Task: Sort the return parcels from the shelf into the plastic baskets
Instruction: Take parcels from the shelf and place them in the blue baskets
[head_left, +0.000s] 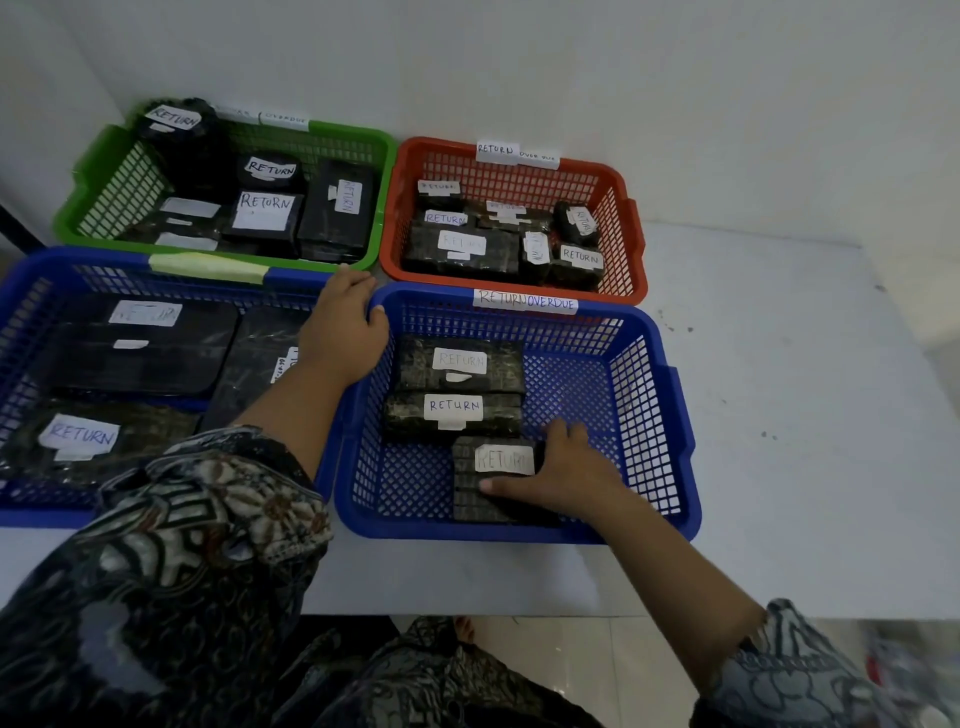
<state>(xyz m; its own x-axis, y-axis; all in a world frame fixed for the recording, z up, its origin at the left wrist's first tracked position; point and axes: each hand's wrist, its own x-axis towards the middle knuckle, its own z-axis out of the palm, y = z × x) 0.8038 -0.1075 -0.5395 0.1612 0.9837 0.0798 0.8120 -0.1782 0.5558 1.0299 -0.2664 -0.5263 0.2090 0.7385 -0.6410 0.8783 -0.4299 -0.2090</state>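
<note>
A blue basket (644, 395) labelled RETURN OVERDUE stands in front of me on the right. Two black parcels with RETURN labels (457, 384) lie side by side in its far left part. A third black parcel (478, 493) rests near the front wall, and my right hand (556, 473) grips its right end, thumb on top. My left hand (343, 322) holds the basket's far left corner rim, fingers curled over the edge.
A second blue basket (78, 270) on the left, a green basket (93, 171) at the back left and an orange basket (623, 218) behind all hold black RETURN parcels. They stand on a white table (805, 415) against a white wall. Tiled floor shows below.
</note>
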